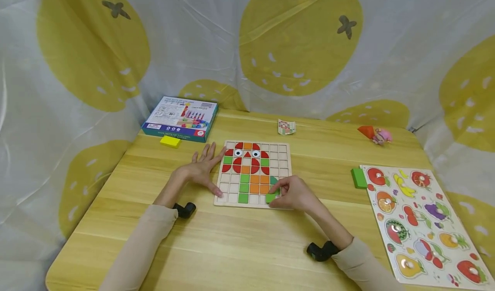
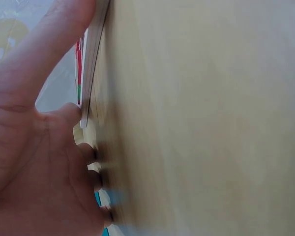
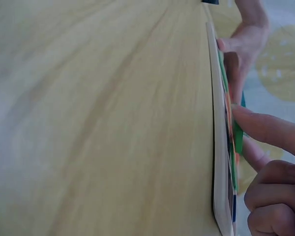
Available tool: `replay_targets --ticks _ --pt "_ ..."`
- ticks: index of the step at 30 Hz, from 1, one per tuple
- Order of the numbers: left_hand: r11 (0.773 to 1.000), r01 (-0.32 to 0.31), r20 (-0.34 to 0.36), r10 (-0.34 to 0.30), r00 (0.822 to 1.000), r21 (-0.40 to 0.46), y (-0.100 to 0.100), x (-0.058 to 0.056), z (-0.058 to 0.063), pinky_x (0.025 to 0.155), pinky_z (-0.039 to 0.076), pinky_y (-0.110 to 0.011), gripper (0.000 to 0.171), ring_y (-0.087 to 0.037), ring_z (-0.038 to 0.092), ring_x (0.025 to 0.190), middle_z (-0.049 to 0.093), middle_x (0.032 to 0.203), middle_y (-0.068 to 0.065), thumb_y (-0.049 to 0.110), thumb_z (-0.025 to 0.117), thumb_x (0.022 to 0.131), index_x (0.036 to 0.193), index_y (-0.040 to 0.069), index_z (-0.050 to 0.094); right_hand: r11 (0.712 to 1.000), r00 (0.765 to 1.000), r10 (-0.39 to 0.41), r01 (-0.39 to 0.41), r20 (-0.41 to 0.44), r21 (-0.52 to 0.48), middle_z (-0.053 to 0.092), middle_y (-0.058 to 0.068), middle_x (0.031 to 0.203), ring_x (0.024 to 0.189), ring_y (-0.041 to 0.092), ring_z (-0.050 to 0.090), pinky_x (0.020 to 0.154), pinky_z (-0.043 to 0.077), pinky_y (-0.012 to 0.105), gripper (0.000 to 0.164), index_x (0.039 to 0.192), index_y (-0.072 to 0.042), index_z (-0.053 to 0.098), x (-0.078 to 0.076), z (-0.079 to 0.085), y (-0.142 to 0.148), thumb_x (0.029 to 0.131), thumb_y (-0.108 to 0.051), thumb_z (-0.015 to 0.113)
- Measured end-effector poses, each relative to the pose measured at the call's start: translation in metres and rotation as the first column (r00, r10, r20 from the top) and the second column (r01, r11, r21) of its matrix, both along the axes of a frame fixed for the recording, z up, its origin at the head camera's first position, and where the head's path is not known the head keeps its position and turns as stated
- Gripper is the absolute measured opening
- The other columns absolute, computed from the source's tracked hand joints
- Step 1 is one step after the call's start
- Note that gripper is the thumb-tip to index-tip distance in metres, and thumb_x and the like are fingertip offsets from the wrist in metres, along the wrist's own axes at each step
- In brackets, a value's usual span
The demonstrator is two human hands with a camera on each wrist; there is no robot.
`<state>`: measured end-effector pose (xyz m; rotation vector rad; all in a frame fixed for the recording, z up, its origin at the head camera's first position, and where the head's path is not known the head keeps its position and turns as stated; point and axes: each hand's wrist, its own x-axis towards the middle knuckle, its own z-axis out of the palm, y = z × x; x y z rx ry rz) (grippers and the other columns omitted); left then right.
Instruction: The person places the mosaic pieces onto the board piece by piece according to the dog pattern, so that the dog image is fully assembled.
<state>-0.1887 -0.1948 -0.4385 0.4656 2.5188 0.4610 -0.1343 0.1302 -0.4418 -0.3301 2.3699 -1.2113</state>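
A wooden grid board (image 1: 233, 188) lies on the table, partly filled with red, orange and green pieces and two eye pieces (image 1: 255, 154). My left hand (image 1: 199, 170) rests at its left side with fingers spread, the thumb on the lower left corner and the index finger touching the upper left edge. Between thumb and index finger, my right hand (image 1: 295, 193) pinches a green square tile (image 1: 270, 198) over the lower right of the board. Seen from the right wrist, that tile (image 3: 238, 137) stands tilted against the board's surface. Some cells there are hidden behind the right hand.
A colourful box (image 1: 179, 117) sits at the back left, a yellow block (image 1: 170, 141) before it. Behind the board lies a small pattern card (image 1: 286, 127). To the right are a fruit puzzle board (image 1: 419, 235), a green block (image 1: 359, 178) and a small pink-and-orange toy (image 1: 380, 136).
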Motion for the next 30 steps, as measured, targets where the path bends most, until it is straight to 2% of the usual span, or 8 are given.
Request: replay_targets --ticks 7,12,21,30 --pt "1.0 0.009 -0.003 -0.009 1.0 0.004 0.002 0.0 0.0 0.115 -0.013 -0.066 0.141 -0.041 -0.025 0.146 -0.026 0.158 -0.02 0.062 0.083 0.057 0.155 0.023 -0.01 1.0 1.0 -0.006 0.006 -0.014 0.015 0.035 -0.003 0.054 0.051 0.01 0.033 0.048 0.025 0.019 0.024 0.085 -0.01 0.075 0.002 -0.003 0.008 0.065 -0.011 0.088" --pt "1.0 0.009 -0.003 -0.009 1.0 -0.001 0.002 -0.001 -0.001 0.115 -0.013 -0.067 0.141 -0.041 -0.025 0.146 -0.027 0.158 -0.02 0.063 0.083 0.057 0.155 0.023 -0.01 1.0 1.0 -0.01 0.011 -0.022 0.027 0.035 -0.003 0.055 0.052 0.01 0.033 0.049 0.025 0.02 0.026 0.085 -0.012 0.075 0.001 -0.003 0.014 0.064 -0.016 0.09" --pt "1.0 0.001 -0.005 -0.001 1.0 -0.014 0.001 -0.001 -0.004 0.115 -0.012 -0.066 0.14 -0.04 -0.025 0.146 -0.027 0.158 -0.018 0.065 0.082 0.057 0.155 0.024 -0.01 1.0 0.999 -0.009 0.01 0.05 -0.027 0.034 -0.003 0.055 0.052 0.012 0.031 0.046 0.022 0.019 0.02 0.089 -0.012 0.078 0.0 -0.003 0.019 0.07 -0.01 0.085" --pt "1.0 0.004 0.002 -0.004 1.0 -0.004 0.004 0.001 -0.002 0.115 -0.012 -0.067 0.139 -0.041 -0.024 0.146 -0.025 0.158 -0.02 0.063 0.082 0.058 0.155 0.023 -0.009 0.999 1.0 0.019 -0.018 0.021 -0.04 0.034 -0.005 0.051 0.048 0.008 0.028 0.044 0.02 0.018 0.019 0.089 -0.01 0.078 -0.001 -0.007 0.02 0.071 -0.012 0.085"
